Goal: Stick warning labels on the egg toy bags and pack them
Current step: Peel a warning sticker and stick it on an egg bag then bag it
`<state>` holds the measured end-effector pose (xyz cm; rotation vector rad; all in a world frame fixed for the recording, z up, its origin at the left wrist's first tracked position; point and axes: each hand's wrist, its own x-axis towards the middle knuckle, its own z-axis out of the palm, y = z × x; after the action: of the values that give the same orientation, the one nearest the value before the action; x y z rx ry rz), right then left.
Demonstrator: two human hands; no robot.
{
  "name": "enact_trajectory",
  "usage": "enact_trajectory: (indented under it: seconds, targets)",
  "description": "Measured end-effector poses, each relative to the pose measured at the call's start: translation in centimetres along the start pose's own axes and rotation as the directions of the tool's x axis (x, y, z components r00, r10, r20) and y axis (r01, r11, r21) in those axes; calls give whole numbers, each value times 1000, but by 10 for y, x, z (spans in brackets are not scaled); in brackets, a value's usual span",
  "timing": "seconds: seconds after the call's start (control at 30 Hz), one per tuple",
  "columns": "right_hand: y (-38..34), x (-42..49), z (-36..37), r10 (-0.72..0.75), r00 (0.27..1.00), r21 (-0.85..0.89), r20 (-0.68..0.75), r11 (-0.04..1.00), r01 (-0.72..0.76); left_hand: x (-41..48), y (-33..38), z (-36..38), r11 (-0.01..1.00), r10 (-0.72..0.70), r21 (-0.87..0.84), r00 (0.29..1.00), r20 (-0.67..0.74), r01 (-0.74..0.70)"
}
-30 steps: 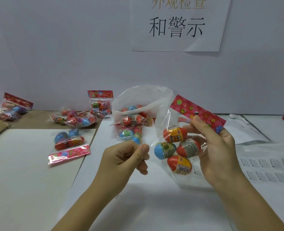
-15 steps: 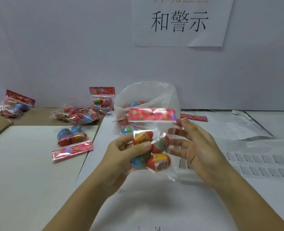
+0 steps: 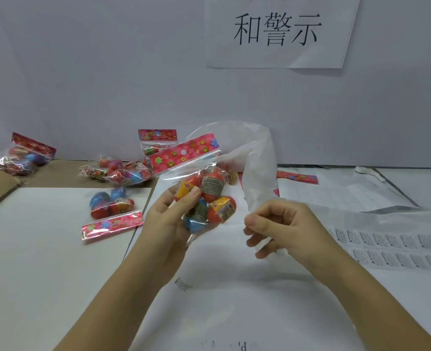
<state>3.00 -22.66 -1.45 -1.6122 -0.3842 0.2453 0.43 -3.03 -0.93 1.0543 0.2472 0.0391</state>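
Egg bag (image 3: 204, 196) is in the air above the counter (image 3: 57, 274), just in front of the big bag's (image 3: 257, 158) open mouth, with its red flowered header (image 3: 184, 154) tilted up to the right. The left hand (image 3: 169, 219) grips it, thumb across the front and fingers curled behind the eggs. The right hand (image 3: 285, 224) is curled narrow just beside it and looks to pinch the big bag's clear rim, though the film makes that hard to confirm. I cannot tell whether a warning label is already on the held bag.

This reads as the packing step. The next move probably calls for the right hand to hold the mouth wide while the left drops the egg bag in, header clear of the rim. More egg bags (image 3: 112, 209) lie on the counter to the left. The label sheet (image 3: 391, 249) lies to the right, ready for them.
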Motion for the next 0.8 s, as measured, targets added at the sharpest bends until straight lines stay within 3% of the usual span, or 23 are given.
enact_trajectory:
  seconds: [0.4,0.47,0.53,0.63,0.7,0.8]
  targets:
    - [-4,-4,5,40,996,37,81,998,-43,1,-5,-5,997,18,-81,986,167,-4]
    - [2,-6,15,-59,998,-55,37,997,61,-1,-9,-3,999,29,-26,975,220,-23]
    - [4,-8,26,-190,975,-70,-114,981,183,-2,-15,1,989,19,141,985,172,-44]
    - [7,-11,32,-340,882,-43,-327,937,346,-3,-23,9,956,2,294,1000,-20,4]
    - [8,-13,29,-534,765,-263,-360,845,465,-4,-24,13,983,-42,177,997,-69,54]
    - [15,-12,25,-833,530,-700,-158,473,534,-7,-23,16,999,-25,-32,996,83,27]
